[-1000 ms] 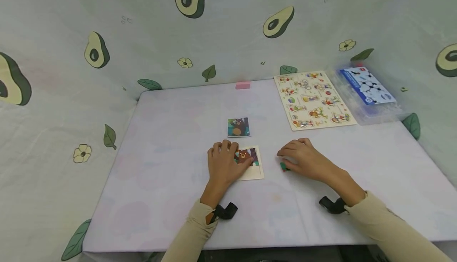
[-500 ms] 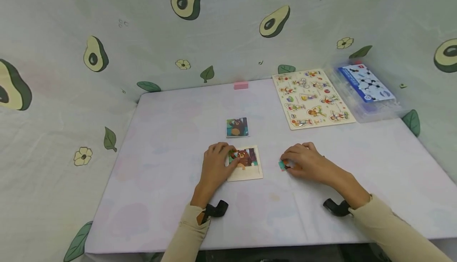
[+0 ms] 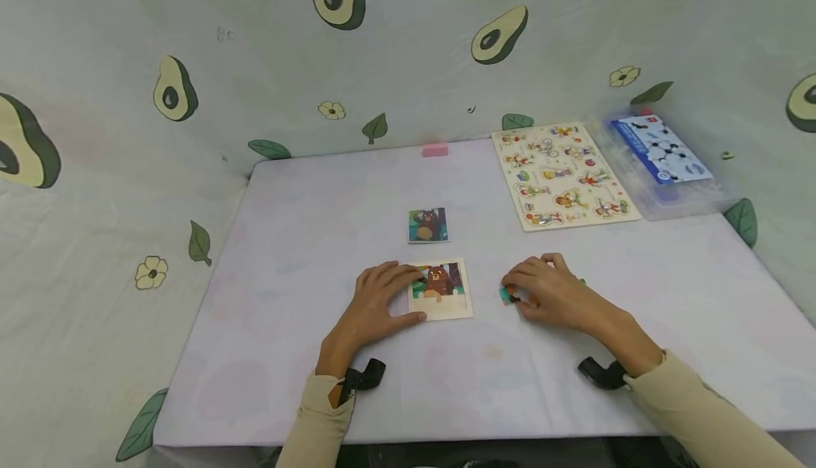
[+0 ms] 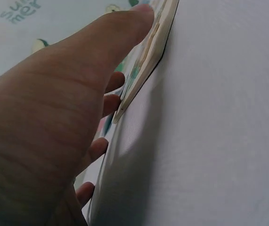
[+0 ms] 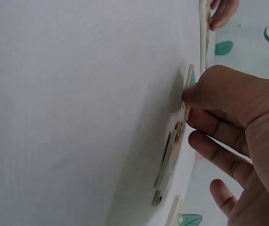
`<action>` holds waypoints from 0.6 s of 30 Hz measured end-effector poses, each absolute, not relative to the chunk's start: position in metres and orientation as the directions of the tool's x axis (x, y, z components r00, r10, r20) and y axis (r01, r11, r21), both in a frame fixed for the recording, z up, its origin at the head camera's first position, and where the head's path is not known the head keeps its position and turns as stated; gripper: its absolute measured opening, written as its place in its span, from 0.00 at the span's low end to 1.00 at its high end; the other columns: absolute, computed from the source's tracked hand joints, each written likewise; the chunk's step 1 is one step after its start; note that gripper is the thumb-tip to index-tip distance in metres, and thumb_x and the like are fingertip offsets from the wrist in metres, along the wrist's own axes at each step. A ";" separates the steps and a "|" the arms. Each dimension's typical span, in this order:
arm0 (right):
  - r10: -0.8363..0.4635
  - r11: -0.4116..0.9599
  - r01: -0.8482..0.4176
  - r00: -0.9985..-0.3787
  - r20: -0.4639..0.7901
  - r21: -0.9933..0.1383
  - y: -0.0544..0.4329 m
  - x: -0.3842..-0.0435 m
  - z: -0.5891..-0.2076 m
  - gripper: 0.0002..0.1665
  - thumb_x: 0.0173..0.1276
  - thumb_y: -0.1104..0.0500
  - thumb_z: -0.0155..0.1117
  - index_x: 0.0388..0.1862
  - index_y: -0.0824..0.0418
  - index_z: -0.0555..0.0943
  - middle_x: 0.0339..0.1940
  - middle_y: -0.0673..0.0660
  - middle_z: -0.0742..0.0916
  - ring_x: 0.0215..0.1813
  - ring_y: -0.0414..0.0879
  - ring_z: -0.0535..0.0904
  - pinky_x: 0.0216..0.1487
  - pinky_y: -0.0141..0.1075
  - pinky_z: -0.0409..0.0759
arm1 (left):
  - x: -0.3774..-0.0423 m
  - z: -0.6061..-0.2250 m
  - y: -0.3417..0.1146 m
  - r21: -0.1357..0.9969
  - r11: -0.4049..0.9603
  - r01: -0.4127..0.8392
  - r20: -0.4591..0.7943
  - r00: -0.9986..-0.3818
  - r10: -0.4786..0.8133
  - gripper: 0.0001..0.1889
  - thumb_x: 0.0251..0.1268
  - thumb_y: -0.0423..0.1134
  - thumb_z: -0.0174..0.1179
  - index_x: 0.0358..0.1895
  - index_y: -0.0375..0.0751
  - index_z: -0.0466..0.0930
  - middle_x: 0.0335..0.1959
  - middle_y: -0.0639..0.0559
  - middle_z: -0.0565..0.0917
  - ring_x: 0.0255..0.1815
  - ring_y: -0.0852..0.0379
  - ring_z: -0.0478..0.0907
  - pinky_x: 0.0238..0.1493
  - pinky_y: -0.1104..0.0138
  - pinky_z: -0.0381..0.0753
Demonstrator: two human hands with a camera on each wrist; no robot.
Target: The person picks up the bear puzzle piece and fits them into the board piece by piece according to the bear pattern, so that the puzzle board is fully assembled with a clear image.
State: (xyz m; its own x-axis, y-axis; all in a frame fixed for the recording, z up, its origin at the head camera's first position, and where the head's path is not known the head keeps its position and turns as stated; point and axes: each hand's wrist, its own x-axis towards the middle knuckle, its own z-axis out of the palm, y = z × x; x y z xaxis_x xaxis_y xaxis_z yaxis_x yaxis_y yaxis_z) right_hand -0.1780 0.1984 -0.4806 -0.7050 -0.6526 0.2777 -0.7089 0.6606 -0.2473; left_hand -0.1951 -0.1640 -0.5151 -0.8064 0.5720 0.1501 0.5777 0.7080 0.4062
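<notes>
A small wooden jigsaw board (image 3: pixel 451 308) with a bear picture lies on the table, its lower strip bare wood. My left hand (image 3: pixel 376 304) rests on the board's left side, fingers straight over the upper edge and thumb at the lower left corner. In the left wrist view the thumb lies along the board's edge. To the right, my right hand (image 3: pixel 551 294) pinches a teal-edged puzzle piece (image 3: pixel 506 295) between thumb and forefinger. The right wrist view shows that puzzle piece (image 5: pixel 191 77) tilted on edge, with several loose pieces (image 5: pixel 168 160) beneath the other fingers.
A square bear picture (image 3: pixel 428 226) lies behind the board. At the back right are a large wooden puzzle board (image 3: pixel 583 213) with many figures and a clear plastic box (image 3: pixel 685 202) with a blue card. A pink block (image 3: pixel 435 150) sits at the back edge.
My left hand has slid left off the bear picture, uncovering it, and its thumb has moved down to the corner. My right hand now has a teal piece pinched and stays nearly in place.
</notes>
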 end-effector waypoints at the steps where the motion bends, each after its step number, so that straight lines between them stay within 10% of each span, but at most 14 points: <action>1: -0.656 0.659 -0.714 -0.700 0.283 -0.236 0.198 -0.178 -0.481 0.16 0.53 0.64 0.74 0.43 0.55 0.85 0.44 0.49 0.86 0.48 0.45 0.79 0.52 0.55 0.65 | -0.196 -0.516 -0.165 0.394 0.713 0.581 0.143 -0.804 0.577 0.40 0.59 0.69 0.62 0.73 0.61 0.68 0.73 0.60 0.68 0.76 0.48 0.56 0.70 0.44 0.52; 18: -0.680 0.567 -0.771 -0.636 0.364 -0.289 0.161 -0.188 -0.465 0.13 0.53 0.63 0.74 0.38 0.55 0.84 0.39 0.47 0.85 0.45 0.41 0.77 0.54 0.53 0.64 | -0.197 -0.514 -0.168 0.373 0.717 0.589 0.111 -0.796 0.596 0.43 0.54 0.71 0.65 0.73 0.62 0.68 0.73 0.59 0.66 0.77 0.48 0.54 0.71 0.43 0.51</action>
State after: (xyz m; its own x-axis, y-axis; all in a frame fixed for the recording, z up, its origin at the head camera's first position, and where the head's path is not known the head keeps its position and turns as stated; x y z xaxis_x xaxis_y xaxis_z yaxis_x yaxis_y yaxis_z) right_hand -0.1876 0.1613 -0.4649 -0.6365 -0.6800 0.3639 -0.7712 0.5674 -0.2886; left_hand -0.1966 -0.1683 -0.5138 -0.7956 0.5955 0.1114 0.5889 0.7170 0.3730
